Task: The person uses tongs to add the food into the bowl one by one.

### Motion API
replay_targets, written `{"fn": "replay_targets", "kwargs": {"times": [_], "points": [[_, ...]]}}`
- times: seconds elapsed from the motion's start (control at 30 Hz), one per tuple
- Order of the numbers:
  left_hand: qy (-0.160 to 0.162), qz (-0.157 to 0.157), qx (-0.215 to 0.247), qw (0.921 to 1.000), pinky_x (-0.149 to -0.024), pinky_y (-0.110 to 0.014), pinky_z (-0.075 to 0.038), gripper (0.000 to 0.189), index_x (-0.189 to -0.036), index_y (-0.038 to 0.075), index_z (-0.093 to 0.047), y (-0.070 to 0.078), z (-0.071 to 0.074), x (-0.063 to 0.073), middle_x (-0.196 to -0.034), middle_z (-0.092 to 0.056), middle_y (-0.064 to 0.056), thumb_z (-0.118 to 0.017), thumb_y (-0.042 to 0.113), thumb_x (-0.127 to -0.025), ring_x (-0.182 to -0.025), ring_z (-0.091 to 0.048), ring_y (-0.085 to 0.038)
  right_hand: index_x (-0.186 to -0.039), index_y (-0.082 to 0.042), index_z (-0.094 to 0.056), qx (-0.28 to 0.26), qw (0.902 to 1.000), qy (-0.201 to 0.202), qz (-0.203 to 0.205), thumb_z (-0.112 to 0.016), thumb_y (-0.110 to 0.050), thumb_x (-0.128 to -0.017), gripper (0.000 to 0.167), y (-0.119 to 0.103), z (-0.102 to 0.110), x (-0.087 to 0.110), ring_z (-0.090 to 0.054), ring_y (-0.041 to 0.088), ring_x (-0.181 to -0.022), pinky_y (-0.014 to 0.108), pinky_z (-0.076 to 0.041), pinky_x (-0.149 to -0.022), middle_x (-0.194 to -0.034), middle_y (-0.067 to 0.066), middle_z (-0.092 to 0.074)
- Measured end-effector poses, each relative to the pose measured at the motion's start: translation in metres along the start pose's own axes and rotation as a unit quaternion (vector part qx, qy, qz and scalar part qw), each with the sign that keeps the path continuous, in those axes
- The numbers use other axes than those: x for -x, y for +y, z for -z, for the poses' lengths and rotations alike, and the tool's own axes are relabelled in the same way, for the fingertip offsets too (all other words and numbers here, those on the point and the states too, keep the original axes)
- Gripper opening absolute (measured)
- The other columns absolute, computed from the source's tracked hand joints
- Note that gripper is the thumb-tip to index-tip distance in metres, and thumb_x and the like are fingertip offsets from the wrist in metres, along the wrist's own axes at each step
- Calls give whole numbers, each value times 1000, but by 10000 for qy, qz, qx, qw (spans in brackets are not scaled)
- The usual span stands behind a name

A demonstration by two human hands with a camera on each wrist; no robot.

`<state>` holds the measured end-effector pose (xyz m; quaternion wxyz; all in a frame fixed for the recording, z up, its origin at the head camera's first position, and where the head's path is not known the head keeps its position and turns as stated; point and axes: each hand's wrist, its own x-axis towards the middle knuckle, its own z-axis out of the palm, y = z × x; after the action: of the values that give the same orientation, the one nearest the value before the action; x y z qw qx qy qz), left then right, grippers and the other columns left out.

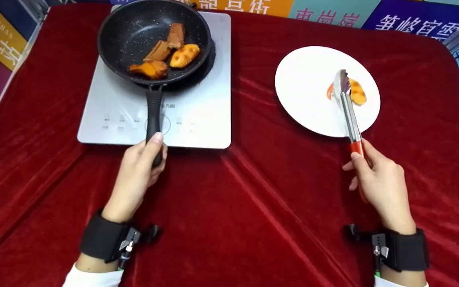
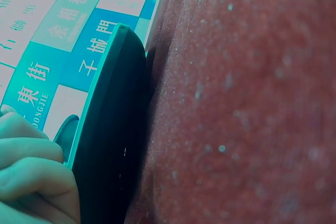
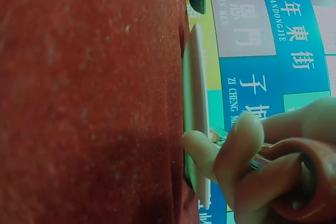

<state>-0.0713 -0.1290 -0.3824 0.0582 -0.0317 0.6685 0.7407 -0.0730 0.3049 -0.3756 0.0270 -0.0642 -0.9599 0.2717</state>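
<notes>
My left hand (image 1: pixel 136 171) grips the black handle (image 1: pixel 154 113) of a speckled frying pan (image 1: pixel 134 34), thumb along the top. Inside the pan lie two brown blocks (image 1: pixel 176 35), a drumstick-shaped piece (image 1: pixel 150 69) and a yellow piece with brown spots (image 1: pixel 185 56). With my right hand (image 1: pixel 387 183) I hold metal tongs (image 1: pixel 351 113) by their red handle. Their tips are over a white plate (image 1: pixel 299 87), beside another yellow spotted piece (image 1: pixel 357 93). A small orange-red piece (image 1: pixel 330 91) is partly hidden behind the tongs. The right wrist view shows my fingers (image 3: pixel 239 148) around the tongs.
The pan is over a white induction cooker (image 1: pixel 209 119) at the left. Wrinkled dark red cloth (image 1: pixel 249 199) covers the table. Panels with large characters (image 1: pixel 325 18) stand along the back and sides. Black bands (image 1: pixel 104 235) with small cameras are strapped to both wrists.
</notes>
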Motion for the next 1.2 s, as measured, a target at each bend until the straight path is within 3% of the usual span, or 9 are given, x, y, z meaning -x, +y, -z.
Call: {"fn": "replay_targets", "kwargs": {"times": [0.3, 0.43, 0.53, 0.67, 0.93, 1.03, 1.2], "points": [[-34, -37, -47, 10000, -30, -31, -13, 43, -74, 0, -48, 2, -1, -2, -46, -32, 0, -47, 39, -92, -35, -23, -9, -131, -29, -43, -463, 9989, -21, -70, -47, -38, -92, 41, 1, 0, 0, -57, 17, -45, 21, -39, -48, -77, 0, -66], [-55, 3, -55, 10000, -30, -31, -13, 43, -74, 0, -48, 2, -1, -2, -46, -32, 0, -48, 39, -91, -35, -23, -10, -134, -23, -40, -1291, 9904, -379, -325, -48, -36, -91, 45, 4, 1, 0, -56, 22, -47, 26, -41, -43, -81, 8, -66], [-45, -7, -46, 10000, -30, -31, -13, 43, -74, 0, -47, 3, -1, -2, -46, -32, 0, -48, 40, -91, -35, -22, -10, -133, -15, -42, -2507, 9636, -765, -527, -51, -31, -91, 45, 6, 3, -2, -55, 22, -46, 29, -40, -36, -83, 16, -63], [-20, -4, -15, 10000, -31, -31, -12, 43, -74, 0, -47, 4, -1, -1, -46, -32, 1, -48, 40, -91, -35, -22, -9, -131, -8, -42, -3935, 9074, -1267, -753, -53, -24, -91, 45, 8, 5, -5, -53, 18, -44, 27, -38, -32, -84, 20, -61], [-27, -30, -52, 10000, -30, -31, -12, 43, -73, 0, -47, 3, 0, 0, -46, -31, 0, -48, 39, -91, -35, -22, -9, -134, 0, -33, -5403, 8156, -1887, -849, -47, -13, -94, 44, 12, 6, -3, -53, 15, -47, 19, -40, -34, -84, 17, -61], [-12, -22, -40, 10000, -30, -31, -12, 43, -73, 0, -47, 3, 0, 0, -45, -31, 0, -48, 39, -91, -34, -22, -9, -135, 1, -31, -5649, 7947, -2048, -863, -45, -11, -94, 44, 12, 5, -4, -54, 15, -48, 18, -41, -35, -85, 17, -61], [-13, 0, -31, 10000, -31, -31, -12, 43, -73, 0, -47, 10, -3, 3, -45, -31, 1, -47, 38, -92, -35, -23, -9, -135, 2, -29, -5821, 7808, -2105, -851, -43, -9, -95, 43, 11, 3, -6, -53, 15, -47, 18, -39, -33, -84, 17, -60]]}}
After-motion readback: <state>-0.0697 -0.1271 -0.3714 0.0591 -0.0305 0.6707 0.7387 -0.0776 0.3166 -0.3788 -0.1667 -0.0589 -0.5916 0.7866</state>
